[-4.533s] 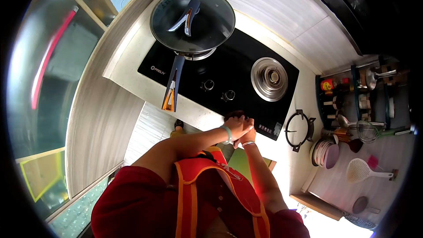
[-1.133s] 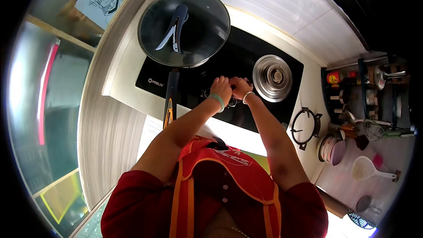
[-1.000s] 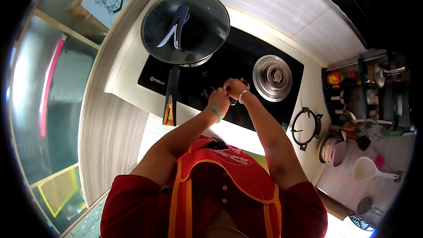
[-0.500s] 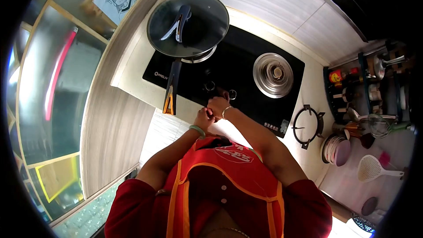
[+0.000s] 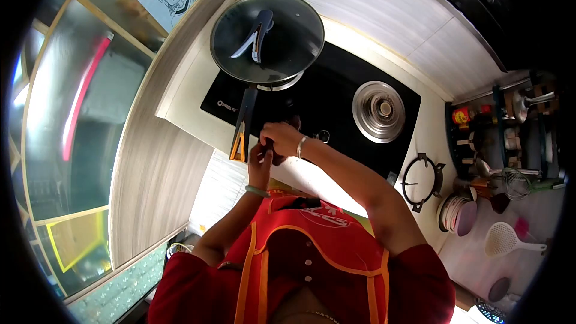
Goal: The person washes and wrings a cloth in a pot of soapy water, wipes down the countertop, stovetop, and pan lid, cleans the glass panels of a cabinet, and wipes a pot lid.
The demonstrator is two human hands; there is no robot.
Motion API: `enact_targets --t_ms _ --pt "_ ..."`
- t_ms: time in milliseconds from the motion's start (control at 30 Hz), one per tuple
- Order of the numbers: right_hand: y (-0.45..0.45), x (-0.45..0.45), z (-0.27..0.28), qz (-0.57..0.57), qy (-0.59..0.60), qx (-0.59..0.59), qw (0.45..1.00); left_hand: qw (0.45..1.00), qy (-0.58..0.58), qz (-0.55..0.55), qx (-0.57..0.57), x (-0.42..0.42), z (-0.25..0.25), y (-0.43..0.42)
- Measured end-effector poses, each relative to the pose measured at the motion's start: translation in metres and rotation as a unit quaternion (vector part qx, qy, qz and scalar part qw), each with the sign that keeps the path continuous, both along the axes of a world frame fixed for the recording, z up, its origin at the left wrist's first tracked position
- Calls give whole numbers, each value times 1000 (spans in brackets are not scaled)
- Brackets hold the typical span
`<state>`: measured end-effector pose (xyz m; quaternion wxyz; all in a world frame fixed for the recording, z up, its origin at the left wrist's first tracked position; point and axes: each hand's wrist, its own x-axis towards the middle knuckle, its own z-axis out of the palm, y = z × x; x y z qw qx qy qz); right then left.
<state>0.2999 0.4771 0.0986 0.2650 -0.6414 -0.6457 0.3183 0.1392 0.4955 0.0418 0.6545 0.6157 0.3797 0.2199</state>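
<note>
My left hand (image 5: 260, 165) and my right hand (image 5: 281, 138) meet at the front edge of the black gas stove (image 5: 336, 105). Both have curled fingers, closed around a small dark object between them, too dim to name. Just left of them is the handle (image 5: 246, 120) of a pan, its end showing an orange-edged loop. The pan stands on the left burner under a glass lid (image 5: 288, 36) with a dark upright grip. One round stove knob (image 5: 323, 137) shows to the right of my right hand.
The right burner (image 5: 378, 111) is uncovered. A loose pan support (image 5: 422, 182) lies on the counter beside the stove. Further right are stacked bowls (image 5: 457, 213), a white slotted skimmer (image 5: 510, 240), a whisk (image 5: 517, 183) and a utensil rack. A glass-panelled partition (image 5: 90, 126) stands at the left.
Both hands have moved left, closer to the pan handle, and the dark object between them shows more. The camera view has shifted slightly. Pan and lid stay in place.
</note>
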Motion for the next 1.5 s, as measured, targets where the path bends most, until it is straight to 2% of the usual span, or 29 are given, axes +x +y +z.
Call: enact_targets --t_ms 33,67,100,133,167,200,300,333,367,433,467,500,567,633,700,767,800,833,900,967,1067,1100,1167,1200,1233,1367,1400,1433,1500 --pt "16 4 5 33 -41 -9 999 998 -28 56 4 9 1 9" --pt "29 7 5 33 -43 -8 998 998 4 57 23 16 -7 19" --pt "41 9 1 62 -117 -14 991 998 2 57 23 20 -28 27" --pt "50 12 -4 91 -191 -22 977 991 21 75 111 26 -57 34" --pt "56 14 -18 91 -193 -24 977 975 40 94 198 31 -73 39" --pt "58 14 -42 63 -195 -20 979 988 94 68 103 36 -51 43" --pt "76 30 -64 55 -202 -71 975 973 150 55 164 56 -38 49" --pt "76 40 -54 61 -195 -80 976 983 127 63 117 65 -22 48" --pt "71 46 -50 68 -184 -91 976 983 135 63 108 71 -29 46" --pt "63 70 -55 25 -171 -96 980 919 220 18 327 89 -40 47" --pt "56 82 -45 14 -158 -120 980 920 225 15 322 99 -40 42" --pt "50 98 -75 7 -148 -106 983 923 238 -16 303 112 -29 38" --pt "30 110 -57 -54 -160 -151 974 925 249 -50 283 130 -24 32" --pt "15 119 -57 -64 -168 -163 970 884 295 -141 335 144 -24 28" --pt "-1 128 -59 -74 -176 -174 966 867 309 -146 364 156 -13 23" --pt "-21 133 -70 -102 -181 -155 966 795 357 -310 381 163 23 19" --pt "-33 133 -66 -123 -170 -158 965 748 361 -344 439 168 21 14" --pt "-44 132 -61 -127 -169 -159 965 746 360 -347 440 173 20 8" --pt "-68 127 -53 -179 -188 -190 947 700 352 -445 434 183 23 -7" --pt "-94 120 -60 -202 -205 -181 940 698 346 -444 443 190 20 -25" --pt "-127 103 -71 -317 -254 -164 899 642 333 -497 479 197 37 -49" --pt "-138 96 -76 -319 -255 -163 898 642 331 -497 481 197 37 -57" --pt "-161 76 -83 -385 -269 -160 868 552 292 -554 551 190 32 -75" --pt "-171 64 -83 -391 -270 -161 865 533 282 -558 571 181 19 -86" --pt "-181 49 -83 -412 -242 -142 867 544 263 -549 577 169 13 -94" --pt "-212 -13 -81 -446 -279 -78 847 598 183 -495 603 101 -10 -115" --pt "-220 -30 -84 -472 -210 -83 852 617 153 -488 598 81 -16 -119" --pt "-226 -45 -80 -460 -222 -95 855 635 123 -479 593 65 -24 -121" --pt "-243 -64 -132 -414 -150 -169 882 664 130 -534 507 40 -31 -119"
